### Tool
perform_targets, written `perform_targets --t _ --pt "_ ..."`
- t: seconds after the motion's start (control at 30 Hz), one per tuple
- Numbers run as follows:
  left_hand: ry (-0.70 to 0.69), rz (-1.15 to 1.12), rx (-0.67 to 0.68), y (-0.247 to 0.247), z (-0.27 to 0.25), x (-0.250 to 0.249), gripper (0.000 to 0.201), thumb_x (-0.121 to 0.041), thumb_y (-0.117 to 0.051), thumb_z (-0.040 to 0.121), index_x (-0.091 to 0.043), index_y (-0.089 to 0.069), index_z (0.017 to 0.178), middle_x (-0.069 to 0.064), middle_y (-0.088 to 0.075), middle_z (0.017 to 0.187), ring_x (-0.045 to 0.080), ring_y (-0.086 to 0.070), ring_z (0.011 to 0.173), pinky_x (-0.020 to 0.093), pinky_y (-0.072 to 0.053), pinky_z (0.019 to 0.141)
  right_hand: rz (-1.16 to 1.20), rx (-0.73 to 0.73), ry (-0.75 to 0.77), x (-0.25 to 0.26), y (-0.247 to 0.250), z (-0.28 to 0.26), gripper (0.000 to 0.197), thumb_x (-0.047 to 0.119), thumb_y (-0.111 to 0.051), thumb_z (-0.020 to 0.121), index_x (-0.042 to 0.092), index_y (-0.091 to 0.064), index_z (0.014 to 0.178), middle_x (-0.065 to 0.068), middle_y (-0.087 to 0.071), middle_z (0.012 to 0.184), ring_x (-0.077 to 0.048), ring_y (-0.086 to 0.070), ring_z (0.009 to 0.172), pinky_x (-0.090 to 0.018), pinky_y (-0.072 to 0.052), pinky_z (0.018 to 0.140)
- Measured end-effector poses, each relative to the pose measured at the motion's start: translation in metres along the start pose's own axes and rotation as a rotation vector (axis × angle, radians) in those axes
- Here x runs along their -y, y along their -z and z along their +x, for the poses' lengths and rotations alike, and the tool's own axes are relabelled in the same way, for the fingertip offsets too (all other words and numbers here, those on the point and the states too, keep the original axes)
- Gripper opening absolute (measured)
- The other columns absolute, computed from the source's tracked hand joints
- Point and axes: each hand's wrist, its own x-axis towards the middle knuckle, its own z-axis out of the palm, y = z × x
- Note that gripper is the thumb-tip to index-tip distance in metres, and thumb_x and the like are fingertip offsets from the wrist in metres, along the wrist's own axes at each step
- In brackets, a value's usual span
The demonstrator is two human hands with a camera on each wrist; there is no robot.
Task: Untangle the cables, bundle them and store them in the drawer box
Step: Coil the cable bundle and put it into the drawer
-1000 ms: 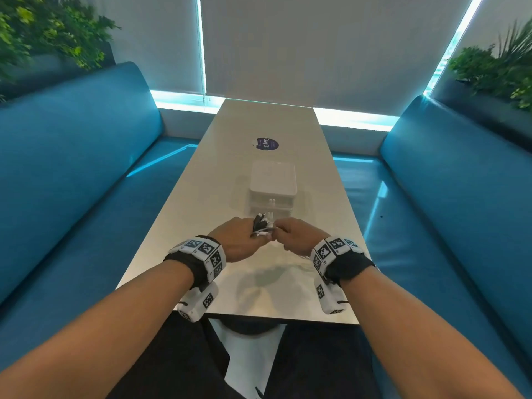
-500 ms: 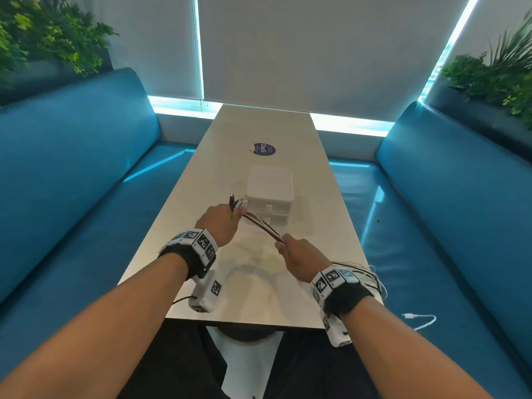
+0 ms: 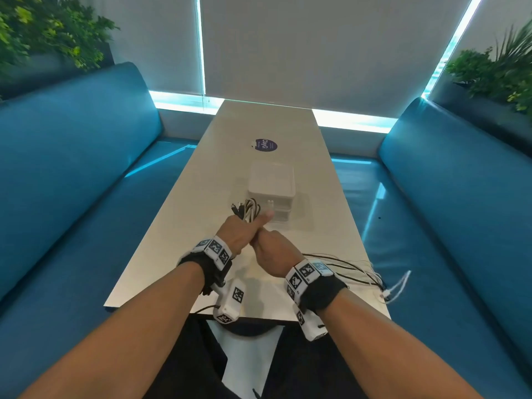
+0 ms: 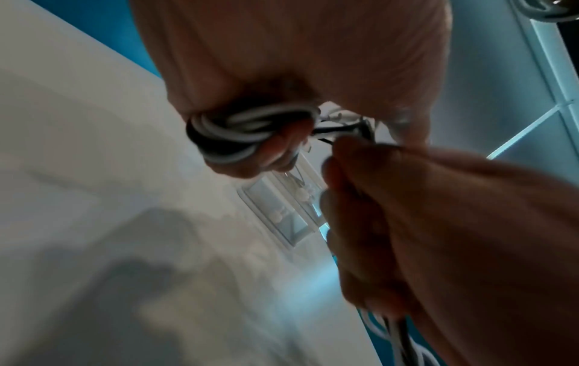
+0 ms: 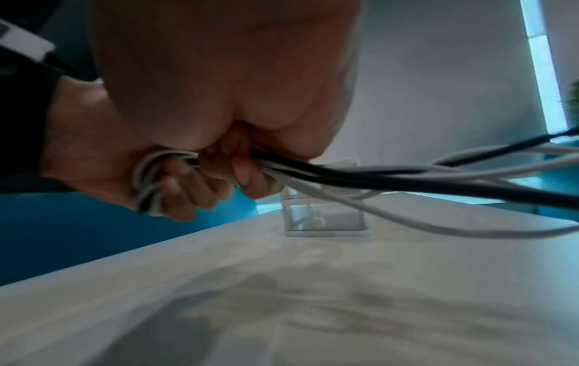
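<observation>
A bunch of black and white cables (image 3: 247,210) sticks up out of my left hand (image 3: 241,233), which grips a folded loop of them (image 4: 238,135) above the table. My right hand (image 3: 273,251) sits right against the left and holds the same cables (image 5: 313,173) in its curled fingers. The loose lengths (image 3: 354,269) trail off to the right over the table edge, and a white plug end (image 3: 398,286) dangles over the seat. The white drawer box (image 3: 272,194) stands just beyond the hands, its clear-fronted drawers (image 5: 322,218) pushed in.
The long white table (image 3: 161,254) runs away from me, with a round purple sticker (image 3: 265,145) past the box. Blue bench seats (image 3: 72,174) flank it on both sides. Planters stand behind the backrests.
My right hand, which had drawn back toward me along the cables, has come up against the left again. The left hand now shows a thicker loop of cable.
</observation>
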Motion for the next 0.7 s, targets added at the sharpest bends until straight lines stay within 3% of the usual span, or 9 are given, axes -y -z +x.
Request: perform_targets --t 0.07,0.13,0.23,0.33,0.4,0.47,0.53,0.6,0.7 --pt "0.026 -0.119 0.032 -0.007 0.001 0.0 0.053 -0.058 -0.074 0.078 -0.006 -0.063 0.075 0.008 -0.057 0.056 0.023 -0.05 0.047 0.025 -0.038 0.047 -0.038 0.041 0.002 0.003 -0.002 0.0 0.025 0.014 -0.041 0.096 0.003 -0.059 0.109 -0.019 -0.068 0.092 -0.034 -0.061 0.074 -0.038 -0.045 0.065" --pt "0.027 -0.173 0.03 -0.008 0.0 -0.003 0.043 -0.045 -0.072 0.085 -0.002 -0.07 0.089 0.015 -0.065 0.074 0.026 -0.059 0.062 0.029 -0.044 0.057 -0.023 0.041 -0.006 0.004 -0.001 -0.002 0.024 0.015 -0.04 0.098 0.004 -0.053 0.114 -0.019 -0.067 0.093 -0.036 -0.062 0.076 -0.04 -0.048 0.065" --pt "-0.022 -0.176 -0.007 -0.006 0.004 -0.004 0.051 -0.057 -0.058 0.092 -0.009 -0.073 0.086 0.008 -0.074 0.084 0.024 -0.065 0.066 0.03 -0.049 0.063 0.077 0.013 0.018 0.002 0.002 -0.006 0.02 0.027 -0.036 0.102 0.011 -0.044 0.113 -0.015 -0.065 0.086 -0.034 -0.06 0.069 -0.041 -0.048 0.064" --pt "-0.065 -0.295 -0.005 -0.002 0.007 -0.004 0.06 -0.063 -0.051 0.094 -0.01 -0.077 0.084 0.005 -0.077 0.085 0.02 -0.062 0.054 0.029 -0.046 0.051 0.09 -0.003 0.015 -0.001 0.007 -0.003 0.024 0.038 -0.035 0.099 0.018 -0.045 0.107 -0.009 -0.065 0.085 -0.028 -0.061 0.069 -0.042 -0.051 0.069" --pt "-0.075 -0.404 -0.042 0.004 0.01 -0.006 0.065 -0.062 -0.049 0.095 -0.01 -0.078 0.071 0.012 -0.076 0.08 0.032 -0.067 0.064 0.043 -0.052 0.059 0.012 0.027 -0.027 -0.011 0.011 -0.004 0.033 0.045 -0.035 0.098 0.017 -0.047 0.112 -0.012 -0.065 0.09 -0.028 -0.061 0.073 -0.042 -0.05 0.07" --pt "-0.08 -0.541 -0.066 0.012 0.012 -0.007 0.068 -0.059 -0.049 0.097 -0.01 -0.07 0.054 0.014 -0.071 0.066 0.041 -0.068 0.071 0.055 -0.052 0.07 -0.084 0.065 -0.073 -0.025 0.013 -0.009 0.036 0.048 -0.035 0.102 0.015 -0.048 0.107 -0.014 -0.063 0.092 -0.032 -0.059 0.077 -0.039 -0.046 0.068" --pt "-0.081 -0.664 -0.075 0.015 0.013 -0.012 0.06 -0.054 -0.055 0.096 -0.015 -0.057 0.05 0.008 -0.056 0.051 0.033 -0.061 0.054 0.052 -0.053 0.067 -0.108 0.08 -0.087 -0.033 0.012 -0.013 0.038 0.05 -0.034 0.103 0.015 -0.048 0.102 -0.015 -0.062 0.089 -0.034 -0.058 0.077 -0.039 -0.043 0.066" --pt "-0.07 -0.722 -0.088 0.012 0.009 -0.019 0.052 -0.047 -0.061 0.095 -0.016 -0.048 0.055 0.005 -0.039 0.048 0.023 -0.043 0.04 0.038 -0.052 0.053 -0.108 0.084 -0.061 -0.033 0.012 -0.013 0.039 0.051 -0.036 0.102 0.014 -0.048 0.099 -0.012 -0.06 0.084 -0.033 -0.056 0.074 -0.037 -0.042 0.064" --pt "-0.018 -0.699 -0.099 0.011 0.008 -0.025 0.046 -0.047 -0.06 0.096 -0.021 -0.04 0.063 0.0 -0.028 0.048 0.017 -0.024 0.039 0.025 -0.031 0.043 -0.168 0.11 -0.047 -0.031 0.012 -0.01 0.039 0.052 -0.037 0.101 0.014 -0.046 0.099 -0.01 -0.058 0.082 -0.031 -0.055 0.073 -0.037 -0.042 0.064"
